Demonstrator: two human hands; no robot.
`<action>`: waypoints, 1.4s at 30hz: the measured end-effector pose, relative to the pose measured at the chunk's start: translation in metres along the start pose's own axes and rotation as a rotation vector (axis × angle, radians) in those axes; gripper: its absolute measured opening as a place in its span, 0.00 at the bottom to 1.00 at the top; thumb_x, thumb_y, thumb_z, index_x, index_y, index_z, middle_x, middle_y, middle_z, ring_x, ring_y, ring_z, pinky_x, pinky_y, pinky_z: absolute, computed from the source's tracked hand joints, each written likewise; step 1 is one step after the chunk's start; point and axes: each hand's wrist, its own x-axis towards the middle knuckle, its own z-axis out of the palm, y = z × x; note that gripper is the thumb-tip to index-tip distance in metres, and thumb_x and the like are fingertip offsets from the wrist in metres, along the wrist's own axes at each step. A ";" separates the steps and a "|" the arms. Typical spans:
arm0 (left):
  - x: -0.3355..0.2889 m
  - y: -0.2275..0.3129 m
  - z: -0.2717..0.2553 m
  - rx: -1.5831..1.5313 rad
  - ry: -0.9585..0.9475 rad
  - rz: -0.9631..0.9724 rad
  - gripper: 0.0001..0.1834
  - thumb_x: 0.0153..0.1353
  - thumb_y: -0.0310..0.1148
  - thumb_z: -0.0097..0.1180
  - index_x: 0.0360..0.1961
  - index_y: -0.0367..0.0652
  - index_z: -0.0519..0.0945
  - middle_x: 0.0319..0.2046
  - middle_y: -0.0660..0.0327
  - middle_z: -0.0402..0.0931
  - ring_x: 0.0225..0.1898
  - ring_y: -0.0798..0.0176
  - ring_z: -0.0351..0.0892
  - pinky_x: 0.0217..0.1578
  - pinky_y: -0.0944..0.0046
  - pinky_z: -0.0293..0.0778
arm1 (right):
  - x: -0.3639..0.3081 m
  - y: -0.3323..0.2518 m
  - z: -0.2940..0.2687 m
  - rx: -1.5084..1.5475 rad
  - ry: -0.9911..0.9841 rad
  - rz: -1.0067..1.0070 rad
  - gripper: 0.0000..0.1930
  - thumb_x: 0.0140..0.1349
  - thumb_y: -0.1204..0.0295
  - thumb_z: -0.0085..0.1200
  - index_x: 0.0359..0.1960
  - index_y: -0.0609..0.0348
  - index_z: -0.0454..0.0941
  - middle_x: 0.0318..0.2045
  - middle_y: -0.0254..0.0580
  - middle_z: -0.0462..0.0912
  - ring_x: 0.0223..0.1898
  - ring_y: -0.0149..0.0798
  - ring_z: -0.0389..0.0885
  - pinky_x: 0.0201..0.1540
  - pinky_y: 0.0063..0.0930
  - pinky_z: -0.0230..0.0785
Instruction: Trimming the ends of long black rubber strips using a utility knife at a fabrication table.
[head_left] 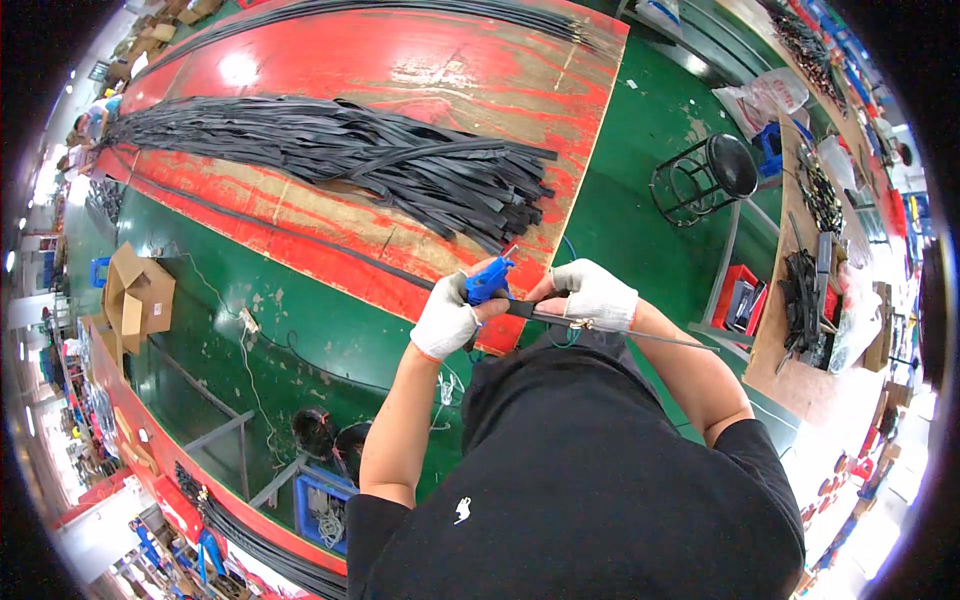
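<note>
My left hand (446, 318), in a white fingerless glove, is closed round a blue gun-shaped tool (488, 281) with a thin nozzle, which looks like an air blow gun. The thumb of that hand also presses a black sleeve (520, 308). My right hand (594, 294), gloved the same way, pinches the sleeve's other side just right of the left thumb. From beneath the right hand a thin dark rod (665, 340) sticks out to the right, with a small brass-coloured piece (580, 324) near it. A long black strip (330, 242) runs along the table edge toward my left hand.
A large bundle of flat black sleeves (340, 150) lies across the worn red table (330, 50). On the right stand a black stool (730, 165) and a workbench (790, 375) holding black parts. A cardboard box (140, 295), cords and a blue crate (322, 510) are on the left.
</note>
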 end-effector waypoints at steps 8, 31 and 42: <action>-0.001 0.002 -0.001 -0.009 -0.025 -0.015 0.30 0.58 0.21 0.69 0.63 0.37 0.78 0.41 0.61 0.86 0.43 0.68 0.83 0.50 0.65 0.78 | 0.007 0.011 0.003 0.073 0.002 0.071 0.12 0.64 0.69 0.64 0.44 0.66 0.86 0.34 0.34 0.87 0.36 0.27 0.82 0.41 0.26 0.75; 0.005 0.007 0.002 -0.025 -0.146 -0.111 0.34 0.58 0.19 0.68 0.68 0.32 0.74 0.41 0.65 0.83 0.42 0.71 0.80 0.48 0.68 0.76 | 0.002 0.004 0.015 0.076 -0.008 0.198 0.19 0.61 0.68 0.63 0.51 0.66 0.84 0.43 0.40 0.88 0.46 0.34 0.83 0.54 0.29 0.74; 0.004 0.016 -0.004 0.121 -0.298 -0.127 0.27 0.60 0.22 0.68 0.62 0.39 0.80 0.39 0.71 0.81 0.41 0.74 0.77 0.48 0.68 0.75 | -0.007 0.010 0.032 -0.466 0.120 0.033 0.17 0.63 0.57 0.59 0.38 0.61 0.86 0.32 0.59 0.85 0.34 0.56 0.86 0.39 0.45 0.76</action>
